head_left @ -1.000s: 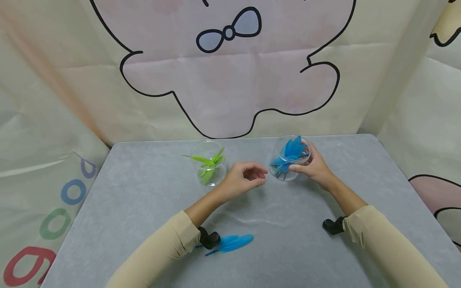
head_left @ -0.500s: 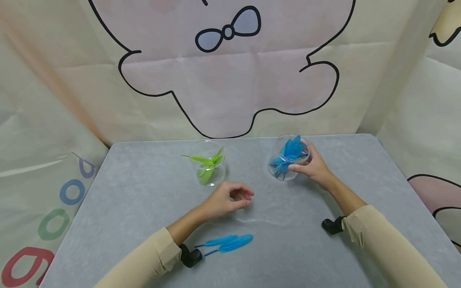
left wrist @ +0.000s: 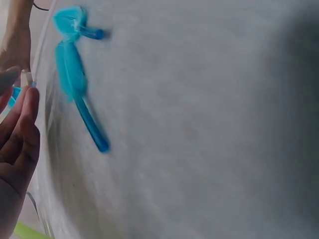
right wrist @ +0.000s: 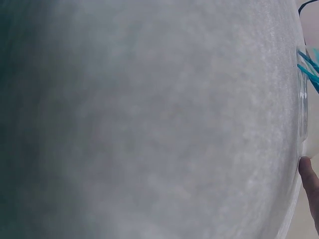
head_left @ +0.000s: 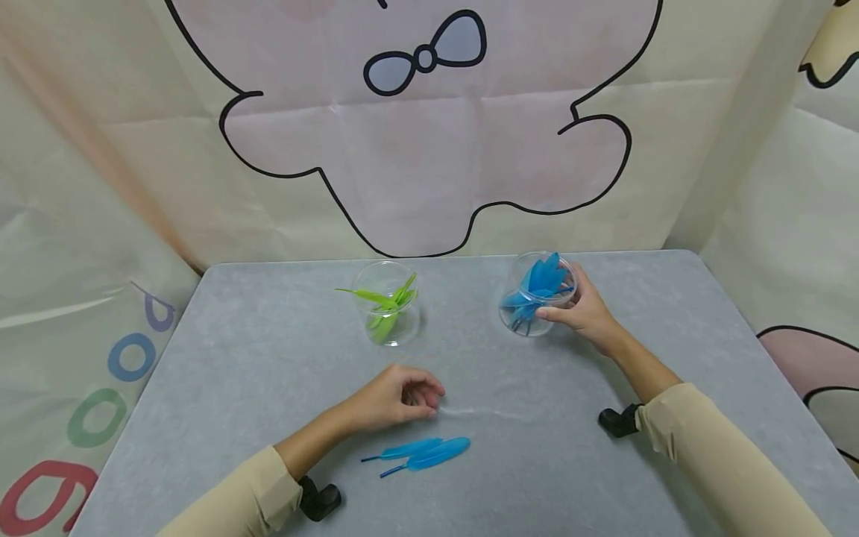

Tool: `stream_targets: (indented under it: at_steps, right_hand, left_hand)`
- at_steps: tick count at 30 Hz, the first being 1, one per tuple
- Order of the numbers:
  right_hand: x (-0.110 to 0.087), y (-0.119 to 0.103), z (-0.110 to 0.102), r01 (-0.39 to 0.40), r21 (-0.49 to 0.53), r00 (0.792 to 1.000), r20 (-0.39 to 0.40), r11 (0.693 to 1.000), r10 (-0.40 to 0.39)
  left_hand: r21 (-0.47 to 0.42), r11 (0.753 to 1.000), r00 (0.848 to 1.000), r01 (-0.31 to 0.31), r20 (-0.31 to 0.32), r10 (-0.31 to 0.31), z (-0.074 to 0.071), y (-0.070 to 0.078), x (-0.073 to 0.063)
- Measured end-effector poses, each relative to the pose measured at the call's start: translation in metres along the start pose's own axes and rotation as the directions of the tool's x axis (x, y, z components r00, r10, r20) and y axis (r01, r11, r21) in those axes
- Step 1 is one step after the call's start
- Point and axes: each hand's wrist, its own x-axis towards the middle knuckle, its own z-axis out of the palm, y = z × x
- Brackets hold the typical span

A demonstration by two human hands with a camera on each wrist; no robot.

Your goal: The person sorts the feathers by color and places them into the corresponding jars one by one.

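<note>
My right hand (head_left: pixel 590 313) holds a clear plastic cup (head_left: pixel 506 315) at the back right, thumb on the near side and fingers round the far side. Several blue feathers (head_left: pixel 543 277) stand in that cup, quills low. Just above the table, my left hand (head_left: pixel 396 399) has loosely curled fingers and nothing in them. Closest to it lie two blue feathers (head_left: pixel 439 453) side by side, their quills pointing left; the left wrist view shows these feathers (left wrist: pixel 72 69) too. In the right wrist view, only a thumb (right wrist: pixel 310 181) and part of the cup show at the edge.
A second clear cup (head_left: pixel 411 328) at the back left contains green feathers (head_left: pixel 385 301), one sticking out over its rim to the left. The grey table (head_left: pixel 268 358) meets a printed cloth backdrop (head_left: pixel 416 164) behind, with cloth walls on both sides.
My left hand has drawn back from near the right cup, moving left and toward me, uncovering the two blue feathers on the table. The right hand and its cup stay in place.
</note>
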Motion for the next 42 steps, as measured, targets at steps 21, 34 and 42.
stream_targets:
  at_steps: [21, 34, 42]
  right_hand:
    - [-0.001, 0.001, 0.002, 0.005, 0.011, 1.000, -0.003, 1.000, -0.005]
    - [-0.002, 0.001, 0.002, 0.016, 0.025, 1.000, -0.006, 1.000, -0.015]
    - [-0.002, 0.001, 0.002, 0.016, 0.026, 1.000, -0.002, 1.000, -0.016]
  left_hand:
    - [0.032, 0.998, 0.986, 0.056, 0.153, -0.061, 0.005, -0.001, -0.024]
    - [0.056, 0.998, 0.991, 0.033, 0.129, -0.040, 0.011, -0.003, -0.029]
    - [0.048, 0.998, 0.991, 0.031, 0.130, -0.037, 0.013, -0.004, -0.028]
